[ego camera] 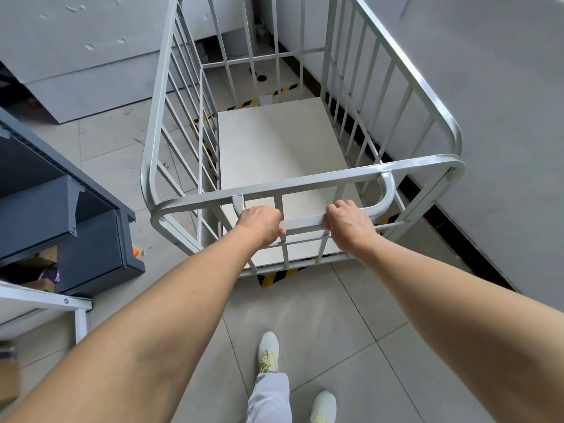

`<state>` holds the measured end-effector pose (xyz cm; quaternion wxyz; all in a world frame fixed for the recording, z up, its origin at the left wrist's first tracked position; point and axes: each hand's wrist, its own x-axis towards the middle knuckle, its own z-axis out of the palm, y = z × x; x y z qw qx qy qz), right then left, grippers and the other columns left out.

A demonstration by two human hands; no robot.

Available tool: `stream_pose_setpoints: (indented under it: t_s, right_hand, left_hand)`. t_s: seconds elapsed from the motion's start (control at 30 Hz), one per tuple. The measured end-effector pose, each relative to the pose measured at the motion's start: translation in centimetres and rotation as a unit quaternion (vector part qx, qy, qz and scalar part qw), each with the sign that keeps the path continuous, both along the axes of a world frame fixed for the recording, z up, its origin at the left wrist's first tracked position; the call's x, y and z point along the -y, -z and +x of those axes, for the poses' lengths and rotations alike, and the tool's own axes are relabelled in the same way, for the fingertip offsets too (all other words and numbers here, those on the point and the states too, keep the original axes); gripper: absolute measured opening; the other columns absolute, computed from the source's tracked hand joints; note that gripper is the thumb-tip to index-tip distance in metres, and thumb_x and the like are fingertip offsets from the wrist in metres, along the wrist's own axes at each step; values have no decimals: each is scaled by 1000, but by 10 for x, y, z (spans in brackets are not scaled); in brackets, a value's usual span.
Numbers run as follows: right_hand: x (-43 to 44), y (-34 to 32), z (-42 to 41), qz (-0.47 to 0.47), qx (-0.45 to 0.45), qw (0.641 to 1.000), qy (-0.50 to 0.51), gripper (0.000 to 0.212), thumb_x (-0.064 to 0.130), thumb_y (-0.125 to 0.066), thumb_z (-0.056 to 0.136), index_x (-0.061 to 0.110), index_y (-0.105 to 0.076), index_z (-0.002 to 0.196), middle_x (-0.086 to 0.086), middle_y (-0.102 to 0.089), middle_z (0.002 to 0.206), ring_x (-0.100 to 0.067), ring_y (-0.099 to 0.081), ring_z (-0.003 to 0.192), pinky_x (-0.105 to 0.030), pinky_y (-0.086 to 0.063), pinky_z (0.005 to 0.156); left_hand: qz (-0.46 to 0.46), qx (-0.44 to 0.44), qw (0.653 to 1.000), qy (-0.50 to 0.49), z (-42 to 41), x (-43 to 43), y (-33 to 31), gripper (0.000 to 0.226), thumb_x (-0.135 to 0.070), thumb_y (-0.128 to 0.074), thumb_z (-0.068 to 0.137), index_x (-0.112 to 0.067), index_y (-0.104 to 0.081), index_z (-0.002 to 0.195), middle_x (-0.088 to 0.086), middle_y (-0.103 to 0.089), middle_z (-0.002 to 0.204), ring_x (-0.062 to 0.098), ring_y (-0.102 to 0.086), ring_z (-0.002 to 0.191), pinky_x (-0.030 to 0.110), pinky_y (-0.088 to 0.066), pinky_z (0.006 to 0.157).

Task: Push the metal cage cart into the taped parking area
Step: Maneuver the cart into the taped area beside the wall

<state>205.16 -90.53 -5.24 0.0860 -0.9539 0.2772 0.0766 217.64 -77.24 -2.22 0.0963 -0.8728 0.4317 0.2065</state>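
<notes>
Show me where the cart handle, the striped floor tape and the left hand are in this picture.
cart handle (305,222): head view, bare middle stretch of the bar.
striped floor tape (271,279): head view, strip nearest the camera.
left hand (261,224): head view, back of the hand.

dark shelf unit (48,203), tiled floor (338,315), grey wall (503,102)

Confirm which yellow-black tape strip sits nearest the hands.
The near strip, poking out under the cart's handle end below left hand and right hand; the left strip and far strip lie farther ahead.
</notes>
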Motion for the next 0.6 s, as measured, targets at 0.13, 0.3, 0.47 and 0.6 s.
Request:
stream_pose_setpoints:
  t_s: [0.13, 0.3, 0.47, 0.6]
  right_hand:
    - [1, -1, -4, 47, 3, 999, -17, 29, 28, -46, 100, 7, -55, 118, -10, -57, 118, -27, -47, 114, -35, -41, 92]
    - [21, 0, -15, 39, -53, 998, 3, 46, 48, -42, 97, 10, -54, 121, -11, -58, 122, -29, -47, 117, -36, -30, 107]
    - [28, 5, -14, 35, -76, 996, -20, 49, 49, -33, 99, 9, -49, 124, -11, -55, 127, -29, -45, 124, -38, -20, 117]
    - [32, 6, -14, 26, -80, 995, -44, 48, 47, -29, 100, 8, -47, 122, -12, -55, 125, -29, -45, 124, -41, -16, 119]
  left_hand:
    - [6, 10, 1000, 7, 4, -13, 3, 40, -48, -47, 97, -12, -63, 104, 8, -64, 116, 30, -58, 113, 37, -44, 91]
    - [10, 34, 999, 23, 1, -11, 6, 49, -56, -41, 97, -12, -62, 107, 5, -63, 115, 28, -57, 112, 38, -43, 90]
    - [24, 31, 999, 22, 3, -5, 6, 48, -54, -42, 97, -12, -62, 110, 5, -63, 117, 28, -57, 115, 39, -43, 91]
    - [40, 35, 998, 37, 4, -1, 5, 48, -52, -40, 98, -12, -62, 114, 7, -62, 120, 29, -56, 117, 39, -42, 93]
